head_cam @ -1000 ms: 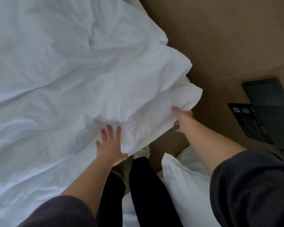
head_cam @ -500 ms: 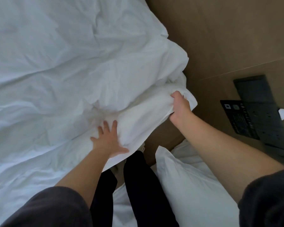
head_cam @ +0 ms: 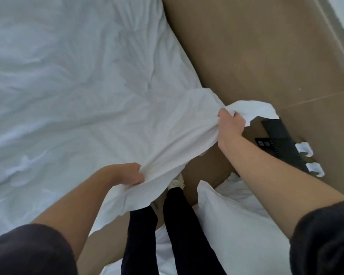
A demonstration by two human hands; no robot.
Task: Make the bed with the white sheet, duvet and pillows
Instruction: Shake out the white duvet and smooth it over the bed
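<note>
Clenched on the white sheet (head_cam: 177, 139), the left hand (head_cam: 125, 174) bunches its edge at the side of the bed (head_cam: 68, 76); the right hand (head_cam: 230, 126), arm outstretched, grips the corner over tan floor (head_cam: 256, 46). A pillow (head_cam: 236, 221) lies by the legs.

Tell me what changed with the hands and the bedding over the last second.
The left hand, flat on the white bedding before, now grips a bunch of its edge. The right hand closed on the corner and pulled it rightward, stretching the heap flat. The pillow stays on the floor.
</note>
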